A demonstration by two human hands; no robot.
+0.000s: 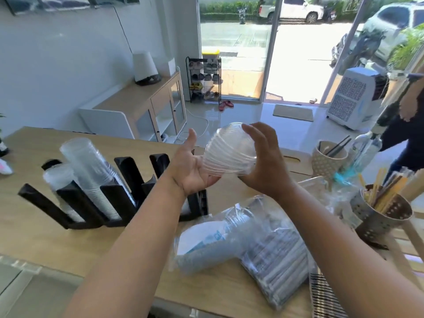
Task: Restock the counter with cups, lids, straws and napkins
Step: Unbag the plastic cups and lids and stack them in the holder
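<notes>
Both hands hold a stack of clear dome lids [227, 150] above the wooden counter [41, 235]. My left hand [190, 166] cups its wide end from the left, and my right hand [263, 164] wraps the other side with fingers over the top. Just left of and below the lids stands a black slotted cup-and-lid holder [75, 210]. It carries a tall stack of clear cups [91, 171] and a shorter stack [59, 180]; its right slots look empty. A plastic bag of lids [213, 239] and a bag of wrapped straws [280, 260] lie on the counter below my hands.
A perforated metal cup of paper-wrapped straws [380, 210] and a patterned cup with dark straws [328, 157] stand at the right. A person [408, 125] stands at the far right edge. A wooden napkin box [296, 161] sits behind my right hand.
</notes>
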